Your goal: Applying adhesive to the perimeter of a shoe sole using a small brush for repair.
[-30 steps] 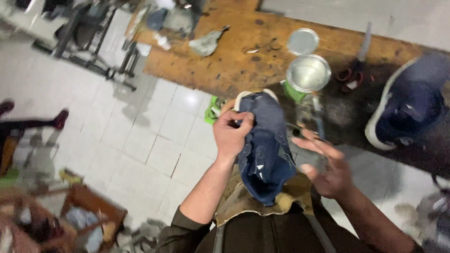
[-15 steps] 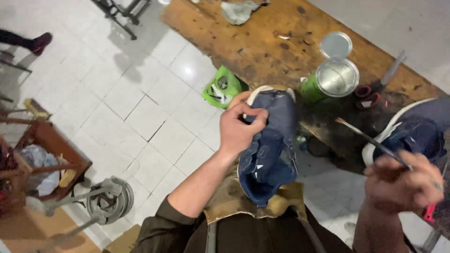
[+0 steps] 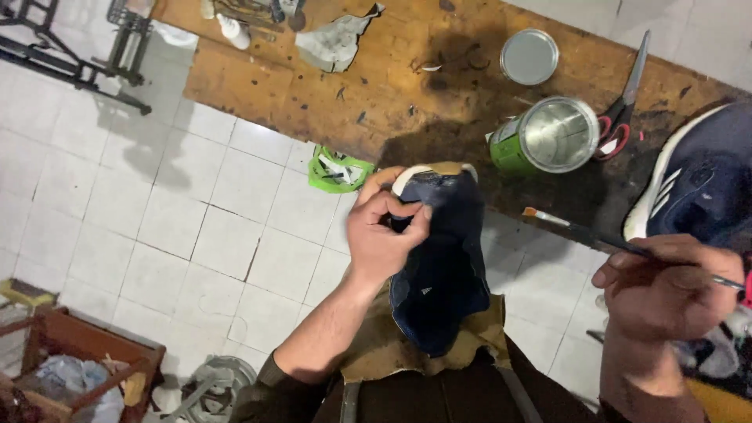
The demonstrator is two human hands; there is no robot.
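Shoe [image 3: 439, 266], navy, pinched at its toe end by left hand [image 3: 381, 235]; long axis twelve-to-six over lap. Brush [image 3: 595, 239] gripped in right hand [image 3: 666, 294] at three o'clock, bristles pointing ten. Open can [image 3: 548, 139] on workbench [image 3: 313, 86], one o'clock.

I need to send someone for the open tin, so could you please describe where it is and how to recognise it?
Look at the wooden workbench along the top. Near its right end, beside the red-handled scissors, stands the green tin. It is open with a shiny inside, while its flat round lid lies apart, further back.
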